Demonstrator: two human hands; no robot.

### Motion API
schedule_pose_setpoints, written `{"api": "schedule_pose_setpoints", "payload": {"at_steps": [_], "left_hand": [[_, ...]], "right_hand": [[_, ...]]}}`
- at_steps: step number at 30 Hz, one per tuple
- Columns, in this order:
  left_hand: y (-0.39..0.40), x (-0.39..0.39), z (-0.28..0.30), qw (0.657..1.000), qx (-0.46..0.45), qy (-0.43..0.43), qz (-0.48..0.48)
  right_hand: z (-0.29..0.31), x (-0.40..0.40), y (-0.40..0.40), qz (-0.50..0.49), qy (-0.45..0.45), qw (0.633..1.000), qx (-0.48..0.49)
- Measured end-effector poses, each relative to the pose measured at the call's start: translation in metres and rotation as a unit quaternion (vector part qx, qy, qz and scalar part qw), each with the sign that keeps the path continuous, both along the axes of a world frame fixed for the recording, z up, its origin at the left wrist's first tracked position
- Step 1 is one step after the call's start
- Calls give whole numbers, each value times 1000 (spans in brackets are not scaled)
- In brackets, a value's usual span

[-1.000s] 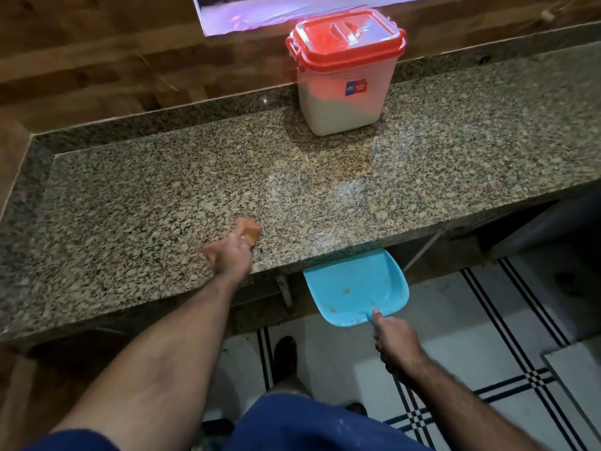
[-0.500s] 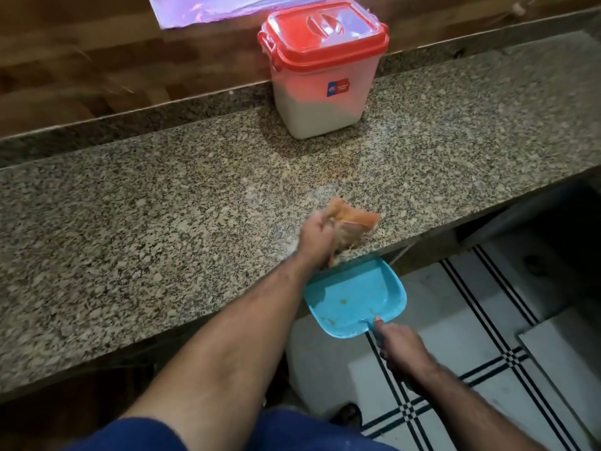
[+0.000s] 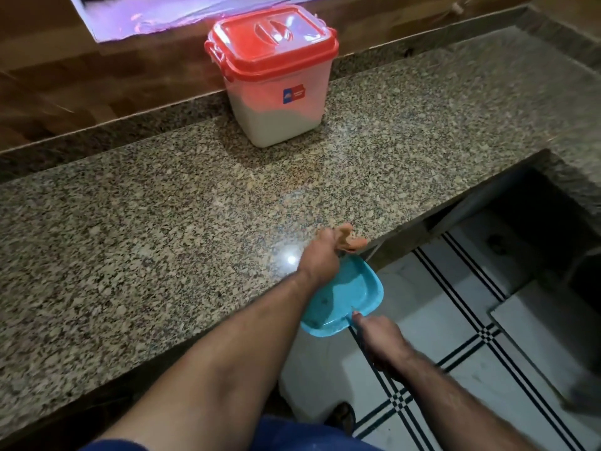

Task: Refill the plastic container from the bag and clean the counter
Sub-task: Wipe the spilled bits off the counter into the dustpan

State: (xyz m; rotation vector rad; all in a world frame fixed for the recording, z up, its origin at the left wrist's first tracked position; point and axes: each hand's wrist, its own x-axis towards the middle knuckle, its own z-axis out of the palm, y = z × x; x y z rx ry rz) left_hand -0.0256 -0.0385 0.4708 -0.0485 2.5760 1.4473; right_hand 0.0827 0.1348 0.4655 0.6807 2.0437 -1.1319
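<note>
A plastic container (image 3: 276,102) with a red lid, shut, stands at the back of the speckled granite counter (image 3: 146,229); white contents fill its lower half. My left hand (image 3: 320,255) grips an orange cloth (image 3: 349,240) at the counter's front edge, just above a blue dustpan (image 3: 354,294). My right hand (image 3: 382,340) holds the dustpan's handle, keeping the pan below the counter edge. No bag is in view.
A wooden wall panel (image 3: 65,92) runs behind the counter. The counter turns a corner at the right (image 3: 569,151). Below lies a white tiled floor with black stripes (image 3: 455,320), and a foot (image 3: 341,416) shows near my legs.
My left hand has swept the cloth from the counter's left to the front edge over the dustpan. The dustpan has stayed under the edge in my right hand.
</note>
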Motion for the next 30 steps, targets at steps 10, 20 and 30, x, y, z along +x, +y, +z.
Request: {"api": "schedule_pose_setpoints", "payload": {"at_steps": [10,20,30], "left_hand": [[-48,32,14,964,-36,65,255],[-32,6,27,928,297,-76,211],[-21,66,-14,955,0,-6,296]], "right_hand": [[-3,-1,10,-22,-7,1000,-13],[3,0,21,-7,-9,1000,-9],[10,3,27,-1,3,1000,-20]]}}
